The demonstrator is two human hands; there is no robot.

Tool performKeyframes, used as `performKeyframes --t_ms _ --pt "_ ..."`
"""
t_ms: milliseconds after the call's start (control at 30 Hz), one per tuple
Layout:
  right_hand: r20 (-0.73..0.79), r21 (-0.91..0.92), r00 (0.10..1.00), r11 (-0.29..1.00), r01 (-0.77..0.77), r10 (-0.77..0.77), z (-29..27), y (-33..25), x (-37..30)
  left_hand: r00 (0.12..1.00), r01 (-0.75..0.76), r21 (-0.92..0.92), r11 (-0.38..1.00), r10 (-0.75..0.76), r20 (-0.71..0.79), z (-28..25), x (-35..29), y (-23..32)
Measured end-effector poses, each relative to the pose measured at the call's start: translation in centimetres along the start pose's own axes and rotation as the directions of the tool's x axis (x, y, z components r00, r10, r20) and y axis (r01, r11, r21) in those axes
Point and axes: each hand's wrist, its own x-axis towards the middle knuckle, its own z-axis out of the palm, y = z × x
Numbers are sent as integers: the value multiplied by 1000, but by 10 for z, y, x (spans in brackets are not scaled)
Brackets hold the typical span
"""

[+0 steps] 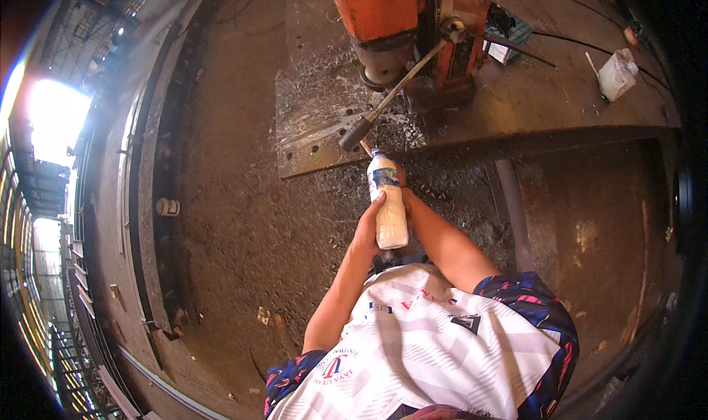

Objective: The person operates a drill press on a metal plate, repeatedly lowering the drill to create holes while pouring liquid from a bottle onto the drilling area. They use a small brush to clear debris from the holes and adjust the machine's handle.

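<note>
A clear plastic bottle [390,217] of milky, cream-coloured liquid, with a blue label, stands nearly upright in front of my body. My left hand [370,217] is wrapped round its lower side, thumb across the front. Behind the bottle's upper part is my right hand [402,178], mostly hidden, so its fingers do not show. Just beyond the dark bottle top, a thin reddish stick-like piece [366,148] points up toward the black grip of a long lever [398,88]. That lever belongs to an orange drilling machine [380,14] standing on a steel plate [472,125].
Metal chips [324,70] litter the plate, which has several drilled holes near its left corner. A white plastic container [618,75] and an open box [505,40] sit to the right, with black cables behind. A white tub [168,207] lies on the left beside a long steel beam [151,169].
</note>
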Motion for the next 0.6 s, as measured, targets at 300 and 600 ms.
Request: performKeyframes --t_ms 300,600 --pt "-378 -556 926 803 -216 -13 -85 -84 18 1000 23 55 998 -23 -8 12 -5 -1" --pt "-36 -366 997 930 45 -63 -50 -73 1 999 -27 52 998 26 20 16 3 -4"
